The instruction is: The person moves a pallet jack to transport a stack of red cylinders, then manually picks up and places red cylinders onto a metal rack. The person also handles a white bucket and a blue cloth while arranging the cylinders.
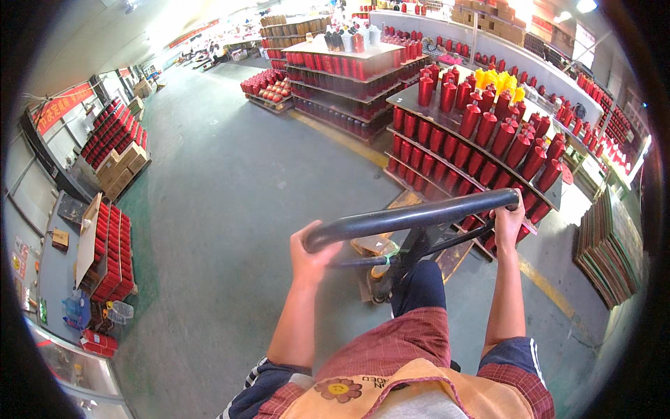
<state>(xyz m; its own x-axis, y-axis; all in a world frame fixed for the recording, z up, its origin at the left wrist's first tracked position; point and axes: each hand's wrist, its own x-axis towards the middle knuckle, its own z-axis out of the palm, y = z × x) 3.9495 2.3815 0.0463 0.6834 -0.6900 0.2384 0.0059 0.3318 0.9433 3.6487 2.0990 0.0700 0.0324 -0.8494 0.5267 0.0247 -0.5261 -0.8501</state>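
A smooth grey-green floor [230, 174] runs through a wide workshop from near to far, with a yellow line [548, 286] along its right side. On the right, tiers of glossy red bottles [481, 133] stand on stacked boards, with yellow pieces [499, 84] on top; nearer the right edge leans a pile of flat panels [608, 248]. On the left are another red stack [115, 244], cardboard boxes [123, 167] farther off and a red banner [63, 106] on the wall. Near the middle, in front of the person, a thick black handle [415, 216] spans the gap between the two hands: the left hand [313, 255] is curled round its left end, and the right hand [509, 216] is wrapped about its right end, near the bottles.
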